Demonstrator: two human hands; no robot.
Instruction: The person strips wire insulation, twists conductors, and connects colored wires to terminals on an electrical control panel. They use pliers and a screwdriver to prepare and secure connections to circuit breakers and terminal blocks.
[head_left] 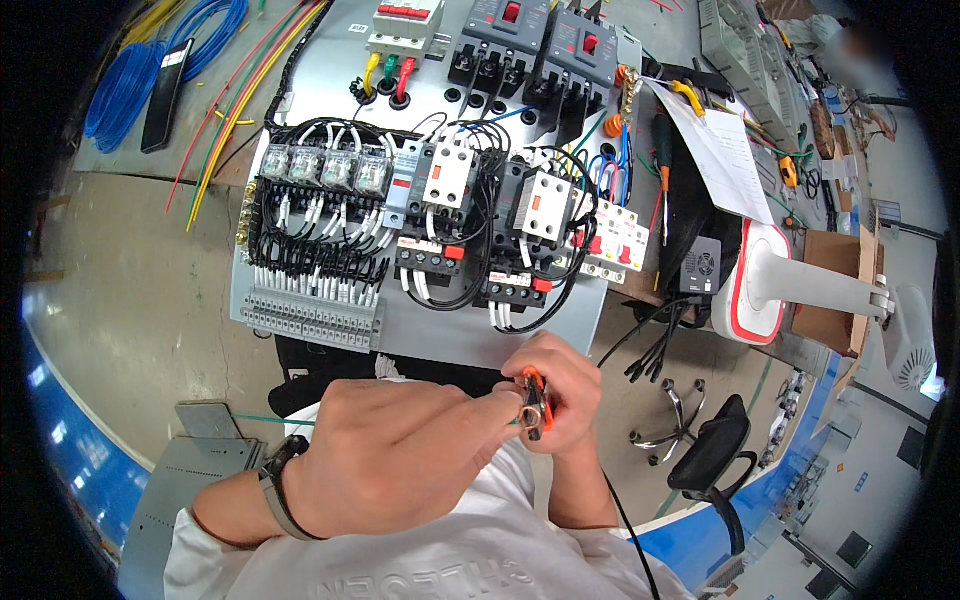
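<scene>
Lying within right grip [568,392]: orange-handled pliers [537,399]

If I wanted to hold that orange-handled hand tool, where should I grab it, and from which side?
Probably around its orange handles, from the person's right, as the right hand does. The dark metal head sits on the side toward the left hand, whose fingertips are close to it, so that side looks crowded.

Orange-handled pliers [536,402] at tip of green wire [268,419]
</scene>
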